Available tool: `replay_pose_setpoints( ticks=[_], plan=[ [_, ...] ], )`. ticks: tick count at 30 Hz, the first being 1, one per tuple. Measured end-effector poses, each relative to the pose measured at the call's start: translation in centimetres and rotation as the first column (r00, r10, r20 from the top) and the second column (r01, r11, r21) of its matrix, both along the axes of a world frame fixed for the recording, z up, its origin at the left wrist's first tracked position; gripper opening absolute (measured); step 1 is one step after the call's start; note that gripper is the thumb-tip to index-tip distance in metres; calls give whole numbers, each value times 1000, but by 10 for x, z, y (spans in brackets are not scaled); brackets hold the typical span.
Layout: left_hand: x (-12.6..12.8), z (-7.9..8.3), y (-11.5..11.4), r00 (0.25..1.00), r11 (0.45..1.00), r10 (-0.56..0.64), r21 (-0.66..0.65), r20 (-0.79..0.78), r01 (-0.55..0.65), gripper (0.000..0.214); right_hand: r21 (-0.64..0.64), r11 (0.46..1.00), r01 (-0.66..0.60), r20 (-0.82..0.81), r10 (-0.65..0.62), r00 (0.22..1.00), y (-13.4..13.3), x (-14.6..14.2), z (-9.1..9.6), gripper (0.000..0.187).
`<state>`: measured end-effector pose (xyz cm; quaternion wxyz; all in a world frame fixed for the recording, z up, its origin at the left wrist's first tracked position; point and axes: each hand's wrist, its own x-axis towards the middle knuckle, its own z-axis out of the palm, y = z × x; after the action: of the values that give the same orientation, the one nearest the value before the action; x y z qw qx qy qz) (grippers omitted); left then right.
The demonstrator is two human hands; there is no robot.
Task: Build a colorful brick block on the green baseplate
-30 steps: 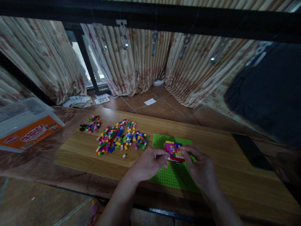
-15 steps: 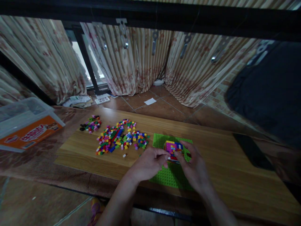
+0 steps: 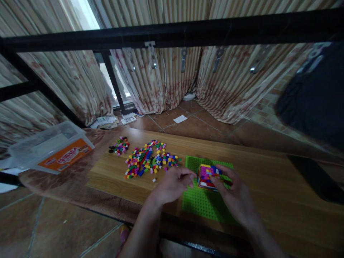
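A small multicoloured block of bricks (image 3: pixel 206 174) stands on a green studded baseplate (image 3: pixel 200 202) on the wooden table. My left hand (image 3: pixel 172 184) rests at the block's left side, fingers curled with the tips touching it. My right hand (image 3: pixel 233 191) wraps the block's right and front sides, fingers closed on it. A spread of several loose coloured bricks (image 3: pixel 149 161) lies left of the plate, and a smaller heap (image 3: pixel 119 146) sits further left.
A clear plastic box with an orange label (image 3: pixel 52 150) lies at the table's left end. A dark flat object (image 3: pixel 314 177) lies at the right. A black metal bar (image 3: pixel 172 34) crosses overhead. Curtains and a tiled floor are beyond.
The head view has shifted, so everything sits further right and lower in the picture. My right hand's fingers have closed further round the block. The left hand stays at its side.
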<state>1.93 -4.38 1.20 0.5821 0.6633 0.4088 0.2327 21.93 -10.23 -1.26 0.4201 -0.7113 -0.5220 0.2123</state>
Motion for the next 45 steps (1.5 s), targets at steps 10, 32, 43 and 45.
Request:
replay_pose_setpoints(
  ticks=[10, 32, 43, 45],
  plan=[
    [-56, -8, 16, 809, 871, 419, 433, -411, -231, 15, 131, 981, 145, -129, -128, 983, -1, 2, 8, 37],
    [10, -11, -13, 999, 993, 24, 110, 46, -29, 25, 260, 960, 101, -109, -75, 991, 3, 6, 8, 25],
    [27, -13, -19, 972, 944, 223, 230, 79, -235, 10, 264, 964, 43, -75, -24, 997, 0, 4, 15, 21],
    [33, -16, -24, 960, 919, 277, 278, 48, -279, 9, 266, 963, 39, -64, -23, 998, 0, 4, 15, 21]
  ],
)
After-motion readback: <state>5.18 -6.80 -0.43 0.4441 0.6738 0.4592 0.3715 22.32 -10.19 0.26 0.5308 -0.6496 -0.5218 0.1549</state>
